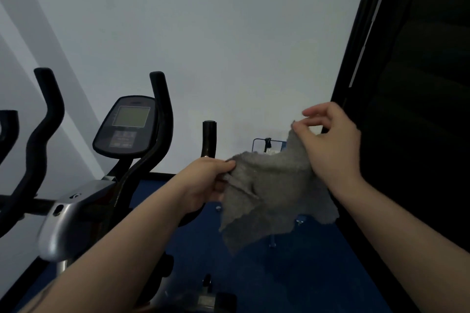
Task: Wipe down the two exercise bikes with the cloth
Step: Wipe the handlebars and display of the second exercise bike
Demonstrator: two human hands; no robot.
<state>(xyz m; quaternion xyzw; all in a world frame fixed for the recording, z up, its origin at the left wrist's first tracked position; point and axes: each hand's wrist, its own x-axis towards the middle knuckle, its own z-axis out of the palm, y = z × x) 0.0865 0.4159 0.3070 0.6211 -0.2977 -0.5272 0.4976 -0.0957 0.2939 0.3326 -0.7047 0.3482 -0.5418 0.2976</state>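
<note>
- Head view shows us holding a grey cloth (269,190) in the air between both hands, in front of the white wall (229,33) and above the blue floor (318,274).
- Our left hand (206,183) pinches the cloth's left upper edge, thumb on top and fingers closed under it.
- Our right hand (333,142) grips the right upper corner between thumb and forefinger, the other fingers curled loosely and not touching the fabric.
- We judge the cloth light, soft and limp: it sags between the two grips and its lower edges hang ragged and free, so it will drape over curved parts but needs bunching or folding to press firmly.
- We think the best hold is a folded pad in one palm, not a pinched corner.
- To our left stands an exercise bike with its console (127,127), black handlebars (160,119) and silver frame (66,221); the cloth touches none of it.
- A second bike's handlebar (9,124) shows only at the left edge.
</note>
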